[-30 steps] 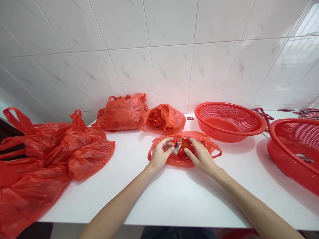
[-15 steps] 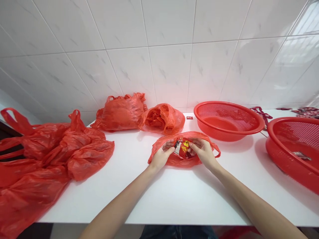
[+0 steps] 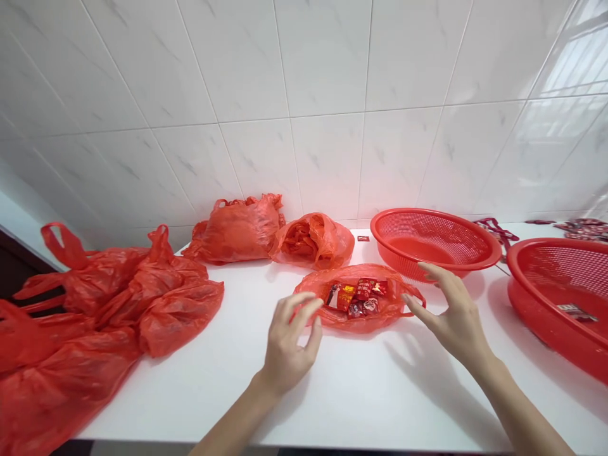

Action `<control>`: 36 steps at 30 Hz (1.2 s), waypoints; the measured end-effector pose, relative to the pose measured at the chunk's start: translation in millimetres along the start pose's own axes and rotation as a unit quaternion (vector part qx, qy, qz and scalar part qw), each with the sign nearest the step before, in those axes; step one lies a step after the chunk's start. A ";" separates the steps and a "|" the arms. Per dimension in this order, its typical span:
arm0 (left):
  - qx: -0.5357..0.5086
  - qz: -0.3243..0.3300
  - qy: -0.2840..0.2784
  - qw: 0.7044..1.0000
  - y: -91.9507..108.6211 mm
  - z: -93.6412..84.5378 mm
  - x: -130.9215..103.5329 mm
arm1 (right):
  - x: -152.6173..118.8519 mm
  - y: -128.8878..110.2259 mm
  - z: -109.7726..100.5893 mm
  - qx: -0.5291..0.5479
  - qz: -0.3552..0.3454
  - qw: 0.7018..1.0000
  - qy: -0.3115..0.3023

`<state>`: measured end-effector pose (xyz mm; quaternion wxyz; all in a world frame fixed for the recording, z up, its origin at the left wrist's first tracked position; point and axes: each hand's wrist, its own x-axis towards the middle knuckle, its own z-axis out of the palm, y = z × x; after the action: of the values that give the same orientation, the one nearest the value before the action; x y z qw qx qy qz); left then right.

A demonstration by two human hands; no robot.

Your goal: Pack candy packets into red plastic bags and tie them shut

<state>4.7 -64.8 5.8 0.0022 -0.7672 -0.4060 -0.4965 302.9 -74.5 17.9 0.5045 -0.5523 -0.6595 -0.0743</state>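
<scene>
Near edge: the white table (image 3: 361,392) spreads across the lower frame, its front edge along the bottom.
Left hand: this hand (image 3: 289,348), below centre, has bent fingers parted from the thumb, pinching nothing; its fingertips overlap the bag's left rim in view, contact uncertain.
Right hand: this hand (image 3: 453,316), right of centre, is spread wide and grips nothing; its thumb tip is by the bag's right handle (image 3: 421,296), whether touching I cannot tell.
Open bag: the bag (image 3: 361,325) lies at centre frame between the hands, its mouth spread upward, probably so both hands can reach inside.
Packets: small red packets (image 3: 346,297), one with yellow print, lie loosely together inside it, held in by its low sides.
Left bags: a heap of red bags (image 3: 175,310) fills the left, likely set aside to leave the middle for working.
Right basket: a red basket (image 3: 536,307), cut by the right edge, holds a flat packet (image 3: 577,312).
Far basket: another (image 3: 403,261) stands upper right of the open bag, presumably kept within reach.
Behind: a crumpled bag (image 3: 311,240) and a bulging bag (image 3: 237,231) sit side by side before the tiled wall (image 3: 327,63).
</scene>
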 end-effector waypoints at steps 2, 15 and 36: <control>0.052 -0.072 0.009 0.996 -8.5 -11.1 -3.5 | -9.5 13.0 -2.6 -0.029 0.050 0.998 -0.038; -0.355 -0.296 -0.086 0.883 -3.3 -97.0 130.3 | 106.9 -21.1 -57.8 0.412 0.253 0.863 -0.146; -0.354 -0.224 -0.109 0.902 37.5 -118.1 174.3 | 161.0 -97.1 -51.2 0.395 0.143 0.871 -0.254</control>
<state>-30.8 -29.7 213.8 -0.4249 -0.6555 -0.3626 -0.5083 274.0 -39.6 207.4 0.5006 -0.3949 -0.6531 0.4086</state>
